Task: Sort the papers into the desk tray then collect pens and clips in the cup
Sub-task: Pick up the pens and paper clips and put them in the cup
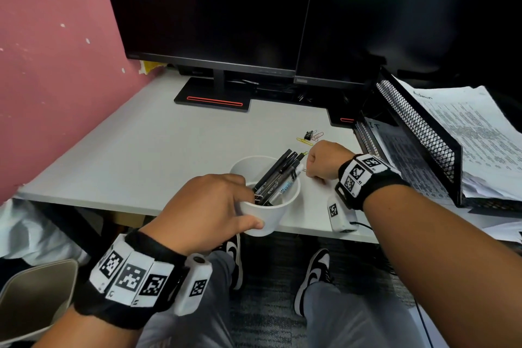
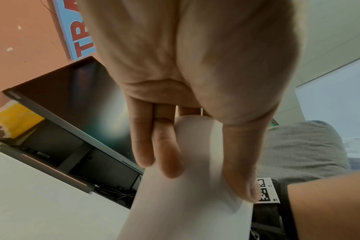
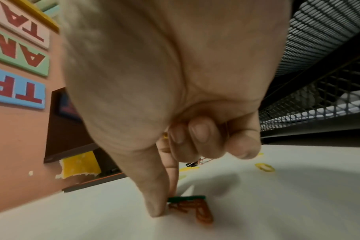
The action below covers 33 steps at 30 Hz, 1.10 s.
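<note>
A white cup [image 1: 268,217] stands at the desk's front edge with several pens [image 1: 278,178] leaning in it. My left hand [image 1: 234,203] grips the cup, thumb on the near wall and fingers on the left rim. The left wrist view shows the same hold, left hand [image 2: 206,178] wrapped round the cup [image 2: 185,211]. Just right of the cup, my right hand [image 1: 313,169] is curled low over the desk. In the right wrist view my right hand [image 3: 164,203] pinches a green paper clip [image 3: 185,198] at the desk surface, and an orange clip [image 3: 199,212] lies against it.
More clips [image 1: 312,135] lie behind my right hand, one a yellow clip [image 3: 264,167]. A black mesh tray [image 1: 415,121] holding papers [image 1: 466,127] stands at the right. Two dark monitors [image 1: 211,8] line the back, and a pink wall [image 1: 56,65] is at the left.
</note>
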Each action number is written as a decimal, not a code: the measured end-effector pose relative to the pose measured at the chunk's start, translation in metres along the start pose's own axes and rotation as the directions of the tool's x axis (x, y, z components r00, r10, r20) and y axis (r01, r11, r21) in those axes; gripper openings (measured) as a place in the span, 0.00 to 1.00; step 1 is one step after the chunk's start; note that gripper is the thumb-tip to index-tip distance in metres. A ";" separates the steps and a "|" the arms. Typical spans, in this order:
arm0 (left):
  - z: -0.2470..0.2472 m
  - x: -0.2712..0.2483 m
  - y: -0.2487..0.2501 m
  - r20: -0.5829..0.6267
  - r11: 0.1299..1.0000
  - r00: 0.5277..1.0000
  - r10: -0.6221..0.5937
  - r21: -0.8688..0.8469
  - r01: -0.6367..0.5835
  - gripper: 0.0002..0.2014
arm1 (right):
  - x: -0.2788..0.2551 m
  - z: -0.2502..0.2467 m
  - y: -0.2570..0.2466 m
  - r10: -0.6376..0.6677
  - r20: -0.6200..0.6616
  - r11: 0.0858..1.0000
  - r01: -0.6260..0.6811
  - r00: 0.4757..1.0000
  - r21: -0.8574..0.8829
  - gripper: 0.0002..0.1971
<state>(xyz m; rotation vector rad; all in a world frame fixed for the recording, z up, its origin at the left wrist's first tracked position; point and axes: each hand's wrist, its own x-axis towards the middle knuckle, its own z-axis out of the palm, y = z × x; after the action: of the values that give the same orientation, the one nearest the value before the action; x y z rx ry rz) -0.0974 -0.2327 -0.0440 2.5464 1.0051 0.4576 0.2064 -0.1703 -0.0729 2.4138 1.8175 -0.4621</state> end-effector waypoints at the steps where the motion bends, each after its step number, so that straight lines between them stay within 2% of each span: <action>1: -0.001 0.000 0.000 -0.002 1.000 1.000 -0.002 0.000 0.002 0.13 | 0.001 0.000 -0.001 -0.005 -0.004 1.000 0.005 1.000 0.002 0.09; 4: -0.002 -0.002 -0.002 -0.007 1.000 1.000 -0.006 -0.005 0.006 0.11 | 0.005 0.001 0.006 0.030 -0.043 0.995 -0.025 0.999 0.099 0.09; 6: -0.001 -0.002 -0.004 -0.008 1.000 1.000 -0.009 -0.001 0.009 0.12 | 0.005 -0.004 0.011 0.083 -0.113 0.971 -0.055 0.990 0.234 0.09; 8: 0.000 -0.002 -0.005 -0.012 1.000 1.000 -0.009 -0.003 0.009 0.13 | 0.000 -0.015 0.011 0.131 -0.128 0.907 -0.066 0.983 0.415 0.08; 9: 0.000 -0.002 -0.005 -0.013 1.000 1.000 -0.008 -0.004 0.008 0.14 | -0.004 -0.023 0.010 0.149 -0.128 0.849 -0.061 0.981 0.526 0.06; 10: 0.000 -0.001 -0.004 -0.010 1.000 1.000 -0.008 -0.005 0.008 0.13 | -0.010 -0.032 0.008 0.172 -0.118 0.745 -0.051 0.978 0.665 0.06; 12: 0.000 0.000 -0.003 -0.005 1.000 1.000 -0.006 -0.009 0.006 0.12 | -0.025 -0.052 0.004 0.179 -0.074 0.407 -0.005 0.981 0.913 0.08; 13: 0.000 0.000 -0.002 -0.003 1.000 1.000 -0.003 -0.010 0.003 0.11 | -0.035 -0.062 0.000 0.125 -0.068 0.286 0.030 0.990 0.958 0.09; 14: 0.001 0.001 -0.002 -0.001 1.000 1.000 0.003 -0.009 -0.003 0.11 | -0.046 -0.072 -0.005 0.044 -0.079 0.240 0.066 0.996 0.969 0.09; 15: 0.002 0.002 -0.001 0.002 1.000 1.000 0.008 -0.006 -0.008 0.11 | -0.057 -0.079 -0.011 -0.052 -0.095 0.242 0.105 0.994 0.964 0.10; 17: 0.004 0.004 0.002 0.010 1.000 1.000 0.016 -0.001 -0.016 0.11 | -0.078 -0.090 -0.026 -0.243 -0.109 0.345 0.191 0.964 0.919 0.11; 20: 0.005 0.008 0.007 0.022 1.000 0.999 0.025 0.009 -0.025 0.12 | -0.102 -0.090 -0.052 -0.429 -0.024 0.677 0.339 0.903 0.653 0.08; 21: 0.005 0.009 0.009 0.025 1.000 0.999 0.026 0.010 -0.026 0.12 | -0.108 -0.087 -0.058 -0.453 0.032 0.757 0.366 0.891 0.541 0.06; 22: 0.005 0.009 0.011 0.028 1.000 0.999 0.025 0.011 -0.025 0.13 | -0.113 -0.085 -0.063 -0.460 0.078 0.800 0.375 0.884 0.469 0.05; 24: 0.004 0.009 0.012 0.030 1.000 0.999 0.026 0.005 -0.027 0.13 | -0.119 -0.084 -0.063 -0.445 0.108 0.813 0.350 0.889 0.465 0.05; 25: 0.003 0.008 0.012 0.027 1.000 0.999 0.028 0.002 -0.028 0.13 | -0.118 -0.086 -0.060 -0.429 0.082 0.788 0.328 0.900 0.520 0.06; 27: 0.002 0.006 0.010 0.021 1.000 0.999 0.028 -0.005 -0.028 0.11 | -0.110 -0.092 -0.047 -0.349 -0.062 0.683 0.299 0.935 0.667 0.05; 29: 0.000 0.003 0.008 0.022 1.000 1.000 0.022 -0.003 -0.022 0.10 | -0.091 -0.089 -0.025 -0.187 -0.194 0.620 0.268 0.963 0.737 0.04; 31: -0.002 0.001 0.006 0.019 1.000 1.000 0.017 0.002 -0.017 0.10 | -0.069 -0.075 -0.005 -0.047 -0.218 0.722 0.184 0.975 0.667 0.04; 33: -0.004 0.000 0.005 0.014 1.000 1.000 0.013 0.003 -0.013 0.12 | -0.054 -0.054 0.008 0.007 -0.102 0.862 0.045 0.995 0.505 0.03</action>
<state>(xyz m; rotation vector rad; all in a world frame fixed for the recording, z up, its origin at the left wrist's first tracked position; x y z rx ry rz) -0.0965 -0.2354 -0.0389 2.5562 0.9858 0.4419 0.2106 -0.2095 -0.0065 2.7905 1.9595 -0.9469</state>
